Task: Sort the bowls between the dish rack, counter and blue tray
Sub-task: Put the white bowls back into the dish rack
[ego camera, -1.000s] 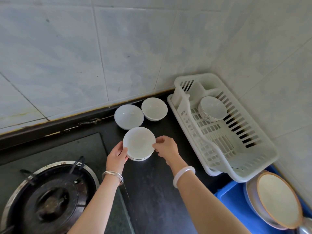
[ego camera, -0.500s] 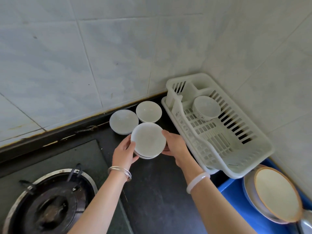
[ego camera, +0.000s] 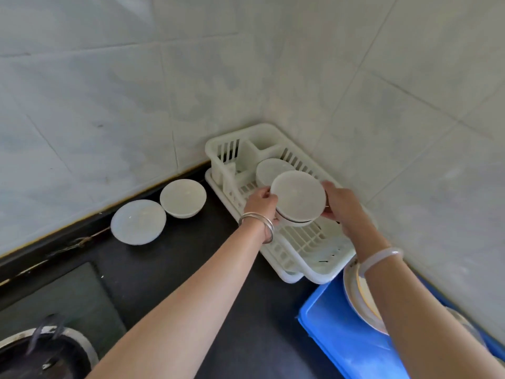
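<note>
Both hands hold a small stack of white bowls [ego camera: 297, 195] in the air above the white dish rack [ego camera: 322, 258]. My left hand [ego camera: 261, 202] grips the stack's left rim and my right hand [ego camera: 340, 205] grips its right rim. Just behind the stack, another white bowl [ego camera: 269, 168] sits inside the rack, partly hidden. Two white bowls rest on the black counter [ego camera: 175, 269] by the wall: a deeper one [ego camera: 182, 197] and a shallower one [ego camera: 138, 221]. The blue tray [ego camera: 344, 335] lies at the lower right.
A plate with a brown rim [ego camera: 360, 294] leans in the blue tray, partly hidden by my right forearm. A gas burner [ego camera: 41, 354] sits at the lower left. Tiled walls meet in a corner behind the rack.
Both hands lifted the stack of bowls off the counter and carried it right, from beside the two counter bowls to above the dish rack. The view has turned right.
</note>
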Motion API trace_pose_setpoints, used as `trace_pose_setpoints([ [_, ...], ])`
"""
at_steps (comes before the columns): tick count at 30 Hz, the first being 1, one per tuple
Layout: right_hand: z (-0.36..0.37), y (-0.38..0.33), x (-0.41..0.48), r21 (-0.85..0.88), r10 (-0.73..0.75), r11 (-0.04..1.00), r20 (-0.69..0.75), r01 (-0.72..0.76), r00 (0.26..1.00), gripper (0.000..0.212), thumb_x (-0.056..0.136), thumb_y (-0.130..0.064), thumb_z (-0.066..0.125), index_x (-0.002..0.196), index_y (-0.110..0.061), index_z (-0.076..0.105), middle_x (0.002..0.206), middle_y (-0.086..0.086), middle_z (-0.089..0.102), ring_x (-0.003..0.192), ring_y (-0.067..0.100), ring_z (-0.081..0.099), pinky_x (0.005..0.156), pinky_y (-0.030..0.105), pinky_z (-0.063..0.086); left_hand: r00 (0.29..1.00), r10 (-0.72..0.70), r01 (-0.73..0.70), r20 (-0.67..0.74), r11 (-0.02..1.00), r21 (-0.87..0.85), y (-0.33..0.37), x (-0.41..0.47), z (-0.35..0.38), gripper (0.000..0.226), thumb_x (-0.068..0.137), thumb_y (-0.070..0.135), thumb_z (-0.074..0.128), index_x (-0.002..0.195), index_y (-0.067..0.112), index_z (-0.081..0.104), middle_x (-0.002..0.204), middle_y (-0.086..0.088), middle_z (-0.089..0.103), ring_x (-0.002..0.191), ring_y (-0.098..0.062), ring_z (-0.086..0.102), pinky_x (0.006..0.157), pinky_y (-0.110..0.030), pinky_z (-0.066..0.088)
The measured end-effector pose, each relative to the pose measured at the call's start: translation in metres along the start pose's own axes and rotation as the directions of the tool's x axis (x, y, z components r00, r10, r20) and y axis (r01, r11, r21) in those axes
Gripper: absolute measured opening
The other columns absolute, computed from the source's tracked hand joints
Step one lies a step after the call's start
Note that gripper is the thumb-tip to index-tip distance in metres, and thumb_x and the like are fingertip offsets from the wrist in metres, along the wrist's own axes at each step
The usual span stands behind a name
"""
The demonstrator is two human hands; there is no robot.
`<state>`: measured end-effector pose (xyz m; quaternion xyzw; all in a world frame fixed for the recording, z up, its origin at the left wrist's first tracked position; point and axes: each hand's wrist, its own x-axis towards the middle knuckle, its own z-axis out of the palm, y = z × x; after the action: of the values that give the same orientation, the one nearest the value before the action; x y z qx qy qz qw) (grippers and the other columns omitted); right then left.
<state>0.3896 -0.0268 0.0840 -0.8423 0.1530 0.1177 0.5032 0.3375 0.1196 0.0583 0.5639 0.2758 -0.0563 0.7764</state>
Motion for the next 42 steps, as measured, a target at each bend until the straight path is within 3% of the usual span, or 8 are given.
trace_pose_setpoints([
  [4,-0.021,0.02,0.029,-0.017,0.153,0.988,-0.005,-0.153,0.988,0.034,0.093,-0.036,0.051,0.089,-0.003,0.06,0.077,0.014,0.062,0.07,0.028,0.062,0.072,0.042,0.057,0.994,-0.083,0.076,0.067,0.992,0.102,-0.017,0.028,0.038,0.039,0.088,0.0,0.036,0.12,0.011,0.056,0.086,-0.008,0.054,0.061,-0.018,0.046,0.067,-0.039,0.049],
  [8,-0.029,0.04,0.047,-0.168,0.143,0.975,-0.013,-0.143,0.99,0.043,0.095,-0.043,0.043,0.094,-0.004,0.062,0.087,0.018,0.067,0.085,0.035,0.067,0.082,0.046,0.057,0.975,-0.177,0.144,0.132,0.963,0.23,-0.034,0.053,0.057,0.044,0.089,-0.004,0.033,0.128,0.009,0.05,0.12,-0.018,0.053,0.083,-0.031,0.053,0.071,-0.048,0.051],
  [16,-0.027,0.053,0.068,-0.454,0.158,0.882,0.034,-0.126,0.987,0.046,0.097,-0.044,0.033,0.097,-0.006,0.058,0.096,0.018,0.072,0.087,0.034,0.068,0.09,0.044,0.051,0.938,-0.323,0.273,0.124,0.911,0.308,-0.043,0.081,0.069,0.043,0.091,-0.007,0.033,0.13,0.007,0.045,0.118,-0.016,0.047,0.103,-0.036,0.054,0.078,-0.048,0.052],
  [20,-0.026,0.052,0.072,-0.496,0.204,0.854,0.047,-0.154,0.978,0.042,0.097,-0.04,0.038,0.113,-0.006,0.058,0.077,0.007,0.064,0.065,0.024,0.062,0.068,0.032,0.048,0.936,-0.315,0.263,0.154,0.922,0.285,-0.051,0.084,0.07,0.045,0.089,-0.011,0.033,0.131,0.004,0.043,0.127,-0.021,0.047,0.099,-0.034,0.049,0.083,-0.05,0.048],
  [25,-0.026,0.05,0.077,-0.492,0.221,0.854,0.044,-0.171,0.974,0.041,0.098,-0.035,0.038,0.117,-0.004,0.055,0.089,0.012,0.063,0.082,0.032,0.065,0.075,0.037,0.051,0.938,-0.292,0.225,0.184,0.921,0.317,-0.052,0.083,0.072,0.046,0.09,-0.01,0.034,0.133,0.005,0.041,0.138,-0.021,0.043,0.112,-0.036,0.049,0.092,-0.049,0.047],
  [33,-0.022,0.06,0.075,-0.487,0.198,0.861,0.052,-0.148,0.979,0.038,0.097,-0.026,0.038,0.125,-0.004,0.049,0.086,0.009,0.056,0.068,0.025,0.056,0.072,0.038,0.053,0.936,-0.284,0.203,0.209,0.918,0.34,-0.051,0.08,0.069,0.046,0.09,-0.01,0.035,0.133,0.003,0.042,0.125,-0.02,0.049,0.102,-0.033,0.051,0.082,-0.041,0.051],
  [39,-0.027,0.059,0.07,-0.519,0.143,0.849,0.034,-0.105,0.989,0.039,0.096,-0.025,0.039,0.126,-0.003,0.048,0.065,0.003,0.044,0.054,0.018,0.041,0.052,0.027,0.033,0.948,-0.253,0.188,0.194,0.935,0.299,-0.045,0.077,0.067,0.042,0.09,-0.005,0.036,0.13,0.005,0.047,0.112,-0.016,0.049,0.097,-0.029,0.048,0.071,-0.036,0.05],
  [42,-0.03,0.053,0.06,-0.507,0.076,0.86,0.013,-0.059,0.997,0.043,0.095,-0.025,0.04,0.132,-0.004,0.046,0.074,0.002,0.052,0.062,0.017,0.049,0.052,0.027,0.031,0.952,-0.238,0.175,0.195,0.94,0.293,-0.038,0.074,0.062,0.026,0.09,-0.003,0.04,0.107,0.005,0.059,0.106,-0.016,0.055,0.093,-0.026,0.051,0.075,-0.031,0.049],
])
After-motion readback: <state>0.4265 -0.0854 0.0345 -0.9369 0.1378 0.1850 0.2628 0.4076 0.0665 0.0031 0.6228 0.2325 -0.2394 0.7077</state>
